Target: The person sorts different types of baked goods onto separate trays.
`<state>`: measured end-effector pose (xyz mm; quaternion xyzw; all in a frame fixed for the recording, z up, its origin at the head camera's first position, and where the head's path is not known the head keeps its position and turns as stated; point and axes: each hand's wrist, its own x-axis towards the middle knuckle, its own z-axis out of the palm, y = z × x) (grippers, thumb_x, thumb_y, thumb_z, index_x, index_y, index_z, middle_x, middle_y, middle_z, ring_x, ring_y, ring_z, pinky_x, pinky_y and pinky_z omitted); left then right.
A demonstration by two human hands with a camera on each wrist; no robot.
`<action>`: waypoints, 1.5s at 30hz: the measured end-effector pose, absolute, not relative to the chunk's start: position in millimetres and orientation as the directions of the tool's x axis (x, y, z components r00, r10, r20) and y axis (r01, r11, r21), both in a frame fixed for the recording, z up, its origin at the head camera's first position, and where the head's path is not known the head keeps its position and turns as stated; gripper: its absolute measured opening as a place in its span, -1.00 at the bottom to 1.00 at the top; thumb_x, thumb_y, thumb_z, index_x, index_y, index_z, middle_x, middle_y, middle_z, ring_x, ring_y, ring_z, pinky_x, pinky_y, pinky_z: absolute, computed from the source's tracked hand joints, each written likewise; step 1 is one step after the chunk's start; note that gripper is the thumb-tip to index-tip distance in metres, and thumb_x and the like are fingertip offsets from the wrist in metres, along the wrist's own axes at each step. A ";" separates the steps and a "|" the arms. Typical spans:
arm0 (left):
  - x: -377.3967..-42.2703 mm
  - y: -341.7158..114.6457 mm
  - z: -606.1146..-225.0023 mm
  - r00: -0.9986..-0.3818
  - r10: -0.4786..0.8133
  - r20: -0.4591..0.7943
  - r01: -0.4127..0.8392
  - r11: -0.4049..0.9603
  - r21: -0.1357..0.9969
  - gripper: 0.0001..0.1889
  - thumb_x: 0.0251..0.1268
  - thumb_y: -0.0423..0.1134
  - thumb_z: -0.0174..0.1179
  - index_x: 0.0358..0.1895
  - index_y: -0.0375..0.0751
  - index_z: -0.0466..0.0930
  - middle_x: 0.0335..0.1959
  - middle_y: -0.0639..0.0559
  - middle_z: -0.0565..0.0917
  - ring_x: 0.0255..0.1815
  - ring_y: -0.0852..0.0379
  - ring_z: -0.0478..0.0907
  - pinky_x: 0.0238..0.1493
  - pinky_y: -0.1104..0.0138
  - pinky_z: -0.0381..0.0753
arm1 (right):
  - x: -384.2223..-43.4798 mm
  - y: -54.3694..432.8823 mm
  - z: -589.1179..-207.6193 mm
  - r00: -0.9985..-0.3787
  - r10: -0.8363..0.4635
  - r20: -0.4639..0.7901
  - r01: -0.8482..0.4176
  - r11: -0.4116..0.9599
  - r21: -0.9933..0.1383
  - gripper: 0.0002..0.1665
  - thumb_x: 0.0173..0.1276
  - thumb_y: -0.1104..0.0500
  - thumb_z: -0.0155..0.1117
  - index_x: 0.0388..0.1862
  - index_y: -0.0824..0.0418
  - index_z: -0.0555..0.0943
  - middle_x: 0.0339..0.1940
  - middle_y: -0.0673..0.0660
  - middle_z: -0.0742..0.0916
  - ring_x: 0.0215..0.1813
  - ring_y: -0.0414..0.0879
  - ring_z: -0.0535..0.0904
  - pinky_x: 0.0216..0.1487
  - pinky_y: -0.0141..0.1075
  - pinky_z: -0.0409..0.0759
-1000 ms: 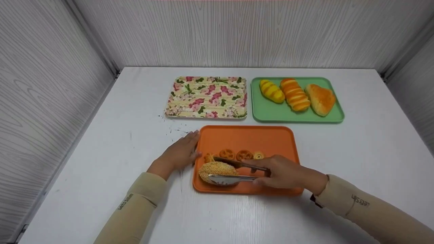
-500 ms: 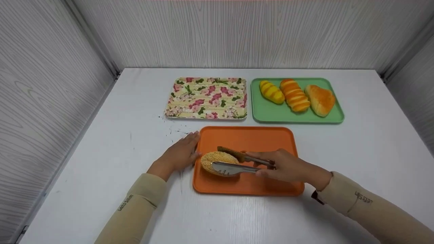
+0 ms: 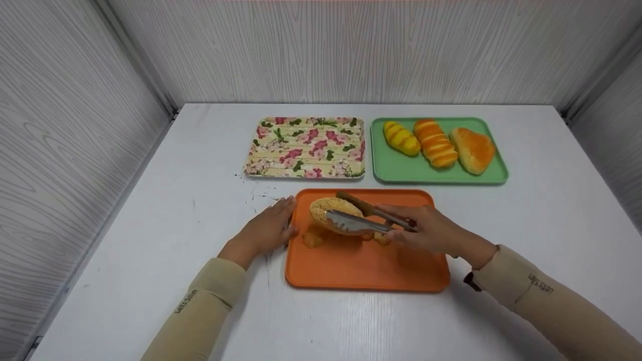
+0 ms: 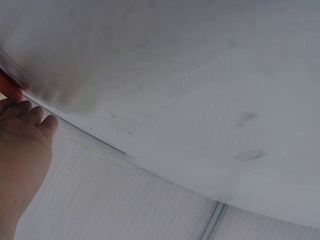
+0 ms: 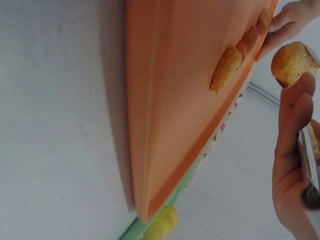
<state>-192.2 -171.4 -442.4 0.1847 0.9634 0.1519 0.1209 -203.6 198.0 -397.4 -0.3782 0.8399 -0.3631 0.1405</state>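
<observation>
Sesame bun (image 3: 331,204) is pinched between the tongs (image 3: 351,220), hanging over the orange tray (image 3: 366,271), and the right wrist view shows it clear of the surface. Going left to right: first comes the left hand (image 3: 266,228), flat-ish, fingers pretty straight, thumb a bit apart, touching the tray's left rim. Behind that is the floral tray (image 3: 306,148). Then some small pastries (image 5: 227,67) in a row on the orange tray, partly hidden under the bun from above. Bun's long axis runs mostly sideways, right end tipped toward the person, so it's roughly in line with the tongs. Next, the right hand (image 3: 431,229), clamped around the tongs; the bun lies to its left and a touch farther out. Bare-hand distance looks about even, honestly, but only the right one reaches it, via the tongs. Far right, the green tray (image 3: 401,169) carries three breads (image 3: 435,144).
</observation>
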 end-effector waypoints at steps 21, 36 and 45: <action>-191.2 -173.7 -444.4 -0.899 0.402 -0.174 0.333 0.885 0.325 -0.26 0.49 0.05 -0.09 0.52 -0.27 -0.14 0.52 -0.15 -0.03 0.51 -0.04 -0.13 0.45 0.08 -0.07 | -259.2 239.5 -400.4 -0.859 -0.504 0.087 -0.443 0.649 -0.618 -0.28 0.38 -0.11 0.18 0.46 0.03 0.29 -0.78 0.02 0.37 -0.72 -0.16 0.17 -0.63 -0.30 0.32; -190.6 -172.2 -443.5 -0.902 0.385 -0.193 0.308 0.890 0.336 -0.26 0.49 0.08 -0.11 0.53 -0.22 -0.17 0.53 -0.09 -0.06 0.52 0.01 -0.17 0.46 0.12 -0.12 | -283.6 253.7 -399.0 -0.917 -0.397 -0.028 -0.277 0.688 -0.671 -0.13 0.32 -0.27 0.14 0.51 -0.01 0.17 0.11 0.29 0.62 -0.30 0.10 0.64 -0.24 -0.12 0.56; -191.0 -171.7 -442.2 -0.899 0.392 -0.193 0.316 0.889 0.331 -0.26 0.50 0.09 -0.13 0.53 -0.22 -0.17 0.53 -0.08 -0.07 0.52 0.00 -0.17 0.46 0.12 -0.11 | -292.9 264.0 -402.2 -0.918 -0.397 0.012 -0.332 0.750 -0.572 -0.14 0.35 -0.23 0.13 0.51 0.10 0.17 0.00 0.34 0.67 -0.37 0.07 0.67 -0.31 -0.11 0.55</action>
